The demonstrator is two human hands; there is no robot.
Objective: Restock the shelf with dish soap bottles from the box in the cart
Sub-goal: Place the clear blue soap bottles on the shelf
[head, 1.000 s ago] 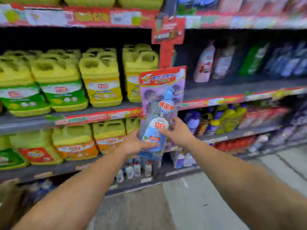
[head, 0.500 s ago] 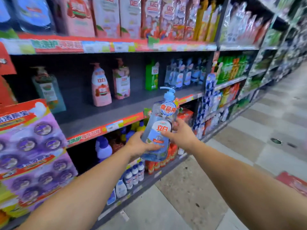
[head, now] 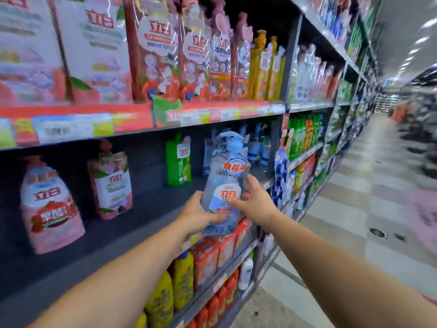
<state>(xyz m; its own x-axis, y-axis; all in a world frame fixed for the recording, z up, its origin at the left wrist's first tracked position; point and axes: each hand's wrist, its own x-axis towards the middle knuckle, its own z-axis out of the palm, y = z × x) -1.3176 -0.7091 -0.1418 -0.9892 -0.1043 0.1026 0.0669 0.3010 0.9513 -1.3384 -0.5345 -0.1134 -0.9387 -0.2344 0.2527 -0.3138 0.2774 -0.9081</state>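
Note:
A clear dish soap bottle [head: 224, 183] with a blue pump top and a blue-and-white label is held upright in front of the middle shelf [head: 132, 223]. My left hand [head: 197, 214] grips its lower left side and my right hand [head: 254, 202] grips its right side. Behind it, at the back right of the same dark shelf, stand several matching blue-capped bottles [head: 259, 147]. The box and the cart are out of view.
On the same shelf stand two pink bottles [head: 50, 204] at the left and a green bottle [head: 178, 159]. Refill pouches [head: 163, 50] fill the shelf above. Yellow and red bottles [head: 208, 261] sit on the shelves below. The tiled aisle floor [head: 369, 185] runs off to the right.
My view has swung right and upward along the shelving, from the yellow jugs to the half-empty dark shelf. Both hands have kept hold of the bottle, now raised level with that shelf.

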